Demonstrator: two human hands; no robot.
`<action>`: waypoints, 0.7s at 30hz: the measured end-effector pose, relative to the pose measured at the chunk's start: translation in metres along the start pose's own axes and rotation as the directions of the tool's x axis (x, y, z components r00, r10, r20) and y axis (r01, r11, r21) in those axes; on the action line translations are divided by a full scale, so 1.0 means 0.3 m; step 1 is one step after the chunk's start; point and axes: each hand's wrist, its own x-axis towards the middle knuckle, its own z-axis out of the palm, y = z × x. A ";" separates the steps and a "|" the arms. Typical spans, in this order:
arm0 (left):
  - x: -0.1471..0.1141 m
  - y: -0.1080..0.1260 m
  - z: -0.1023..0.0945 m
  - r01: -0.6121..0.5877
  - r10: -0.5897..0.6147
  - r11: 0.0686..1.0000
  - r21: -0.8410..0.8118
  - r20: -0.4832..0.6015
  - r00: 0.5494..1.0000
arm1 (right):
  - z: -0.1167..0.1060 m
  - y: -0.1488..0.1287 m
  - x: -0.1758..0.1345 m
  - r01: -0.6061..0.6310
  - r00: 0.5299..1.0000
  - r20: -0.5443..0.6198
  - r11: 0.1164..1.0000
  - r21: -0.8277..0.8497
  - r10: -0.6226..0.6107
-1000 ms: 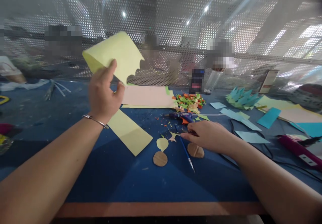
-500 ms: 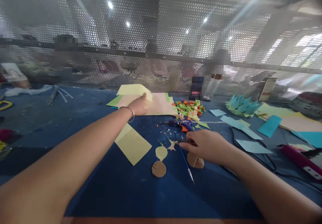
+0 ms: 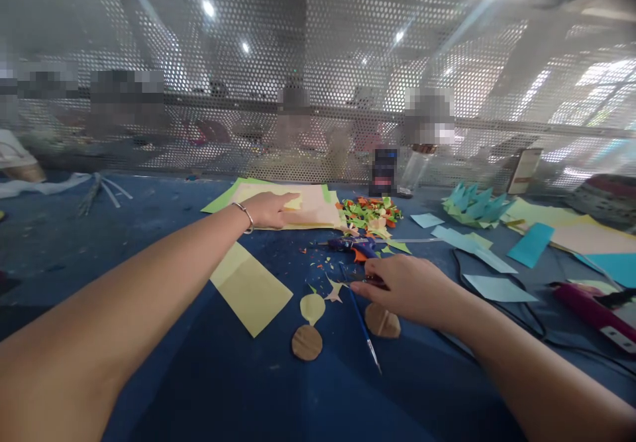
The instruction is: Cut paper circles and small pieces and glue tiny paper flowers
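My left hand [image 3: 271, 209], with a bangle at the wrist, lies on a stack of coloured paper [image 3: 318, 198] at the back. Its fingers stretch to the right over a pale yellow sheet [image 3: 294, 201]. Closed around the dark handles of small scissors [image 3: 358, 277], my right hand [image 3: 405, 286] rests above the table, and the blades are hard to make out. A thin blue brush [image 3: 362, 326] lies below it, beside a cardboard disc [image 3: 382, 321]. Left of these are a second cardboard disc [image 3: 307, 342], a round yellow cut-out [image 3: 313, 308] and a yellow rectangle of paper [image 3: 252, 289].
Paper scraps [image 3: 370, 215] are heaped behind a blue glue gun [image 3: 350, 246]. On the right are a teal paper flower [image 3: 474, 205], blue paper strips [image 3: 499, 288], black cables and a magenta power strip [image 3: 593, 313]. A perforated metal screen [image 3: 318, 64] closes off the back.
The yellow sheet that my left hand held raised now lies flat on the stack, with the fingers extended over it. The view has shifted slightly. My right hand keeps its place.
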 end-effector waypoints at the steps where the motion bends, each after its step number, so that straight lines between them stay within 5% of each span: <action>1: -0.004 0.009 -0.002 -0.015 0.015 1.000 0.012 0.010 1.000 | 0.001 0.001 0.001 0.001 1.000 0.001 1.000 0.000 -0.001; 6: -0.048 0.049 -0.022 -0.044 0.044 0.999 0.001 -0.063 0.997 | 0.003 0.010 0.003 0.006 1.000 -0.026 1.000 0.028 -0.005; 13: -0.133 0.147 -0.049 -0.115 0.073 0.989 -0.087 -0.386 0.920 | -0.015 0.026 0.010 0.065 0.962 -0.273 0.940 0.334 0.031; 17: -0.179 0.188 -0.040 -0.202 0.147 0.977 -0.075 -0.451 0.881 | -0.009 0.050 0.026 0.160 0.875 -0.459 0.802 0.575 0.155; 21: -0.217 0.198 -0.017 -0.259 0.205 0.962 -0.089 -0.396 0.895 | -0.003 0.063 0.035 0.230 0.829 -0.482 0.614 0.755 0.282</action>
